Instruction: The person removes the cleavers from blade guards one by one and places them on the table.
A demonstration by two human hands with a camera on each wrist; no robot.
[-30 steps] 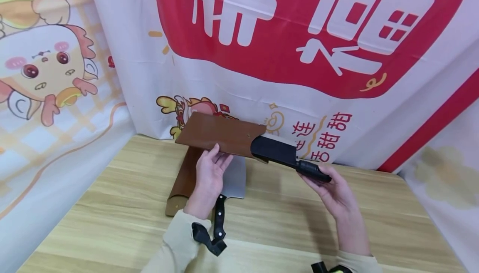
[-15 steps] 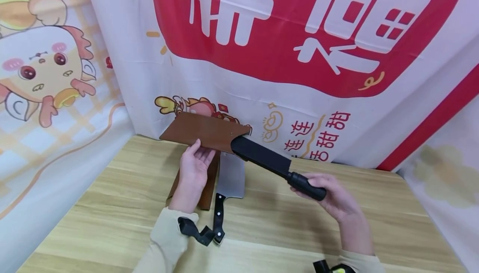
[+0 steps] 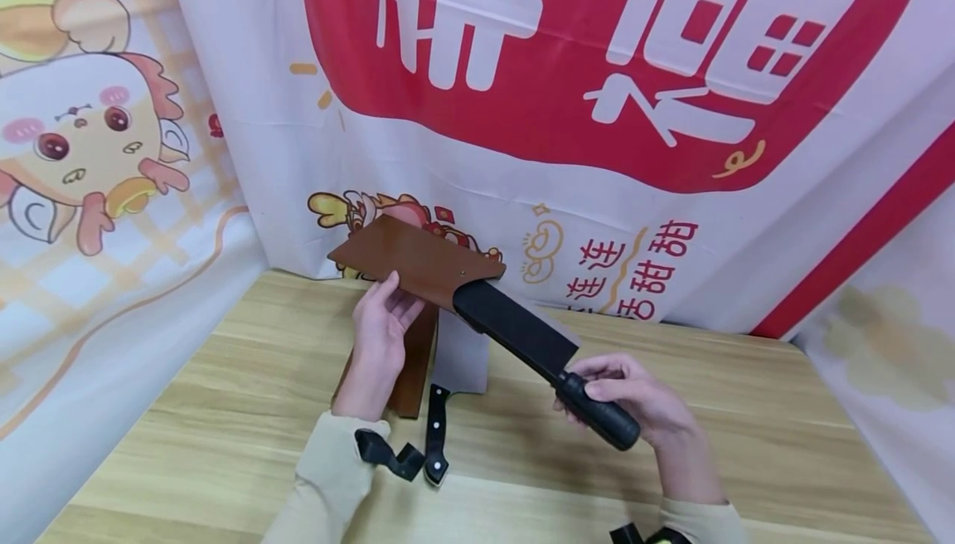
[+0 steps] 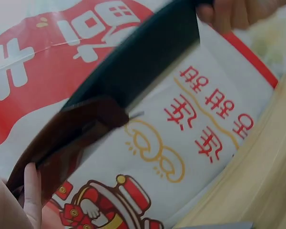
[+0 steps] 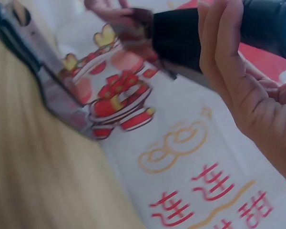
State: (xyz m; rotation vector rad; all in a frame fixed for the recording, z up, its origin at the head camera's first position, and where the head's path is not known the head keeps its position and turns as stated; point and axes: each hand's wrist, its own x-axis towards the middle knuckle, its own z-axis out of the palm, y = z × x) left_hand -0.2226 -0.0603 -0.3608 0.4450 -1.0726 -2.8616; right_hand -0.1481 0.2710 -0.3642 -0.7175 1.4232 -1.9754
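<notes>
A cleaver with a black blade (image 3: 515, 324) and a round black handle (image 3: 597, 411) is held in the air, tilted down to the right. Its far end sits inside a brown leather sheath (image 3: 418, 258); much of the blade shows outside. My left hand (image 3: 379, 345) holds the sheath by its lower edge, thumb on the near face and other fingers beneath. My right hand (image 3: 634, 395) grips the handle close to the blade. In the right wrist view, that hand's fingers (image 5: 224, 43) wrap the black handle. The blade's tip is hidden in the sheath.
Below the sheath, a second cleaver (image 3: 461, 353) with a steel blade and riveted black handle lies on the wooden table (image 3: 224, 411). Beside it on the left is another brown sheath (image 3: 415, 370), partly behind my left arm. A printed cloth (image 3: 462, 138) hangs behind the table.
More of the black blade shows outside the sheath than a second ago. The left hand and sheath moved left; the right hand lowered the handle, so the cleaver slants more steeply.
</notes>
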